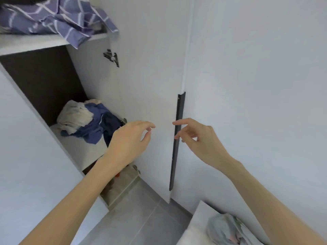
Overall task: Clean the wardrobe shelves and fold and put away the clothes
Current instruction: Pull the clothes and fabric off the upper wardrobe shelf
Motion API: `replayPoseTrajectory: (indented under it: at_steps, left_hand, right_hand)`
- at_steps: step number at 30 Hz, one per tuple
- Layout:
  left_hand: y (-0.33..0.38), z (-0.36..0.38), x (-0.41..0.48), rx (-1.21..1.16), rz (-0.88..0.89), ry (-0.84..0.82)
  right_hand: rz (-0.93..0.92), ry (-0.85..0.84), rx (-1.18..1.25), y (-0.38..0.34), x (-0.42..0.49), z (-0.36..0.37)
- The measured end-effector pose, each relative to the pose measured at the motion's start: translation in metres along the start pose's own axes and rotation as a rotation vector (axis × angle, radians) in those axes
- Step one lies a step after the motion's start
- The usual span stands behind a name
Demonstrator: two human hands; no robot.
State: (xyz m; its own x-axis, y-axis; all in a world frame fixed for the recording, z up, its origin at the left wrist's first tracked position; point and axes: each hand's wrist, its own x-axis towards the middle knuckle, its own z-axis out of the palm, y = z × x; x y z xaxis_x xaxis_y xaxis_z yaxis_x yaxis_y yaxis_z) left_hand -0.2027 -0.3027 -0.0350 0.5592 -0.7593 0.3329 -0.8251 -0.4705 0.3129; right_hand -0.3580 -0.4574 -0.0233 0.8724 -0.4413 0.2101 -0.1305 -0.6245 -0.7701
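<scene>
The wardrobe stands with its white door [150, 89] swung open. A crumpled blue checked garment [53, 18] lies on the upper shelf [31, 45] and hangs over its edge. On the lower shelf [83, 149] sits a heap of cream and dark blue clothes [88, 119]. My left hand [131, 140] hovers in front of the open door, fingers loosely curled, holding nothing. My right hand [196, 138] is raised beside the door's long dark handle [177, 138], fingers relaxed and empty. The two hands face each other a short way apart.
A white wall [256, 85] fills the right side. Grey floor tiles [141, 218] lie below. At the bottom right a white surface [198, 218] carries a bundle in a translucent bag [224, 228]. A metal hinge [112, 56] sits on the door's inner face.
</scene>
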Motion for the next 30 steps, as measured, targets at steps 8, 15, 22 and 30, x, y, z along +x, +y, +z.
replayPoseTrajectory:
  at_steps: [8, 15, 22, 30]
  left_hand:
    - [-0.158, -0.133, 0.086, 0.240, -0.082, 0.223]
    - [-0.246, -0.204, 0.197, 0.271, -0.079, 0.430]
    - [-0.293, -0.211, 0.276, 0.237, -0.445, 0.331]
    - [-0.316, -0.185, 0.291, 0.332, -0.458, 0.337]
  right_hand:
    - [-0.261, 0.024, -0.097, -0.111, 0.184, 0.076]
    - [-0.385, 0.225, -0.216, -0.195, 0.320, 0.090]
    - [-0.489, 0.239, -0.221, -0.255, 0.429, 0.093]
    - [-0.508, 0.051, -0.587, -0.266, 0.549, 0.139]
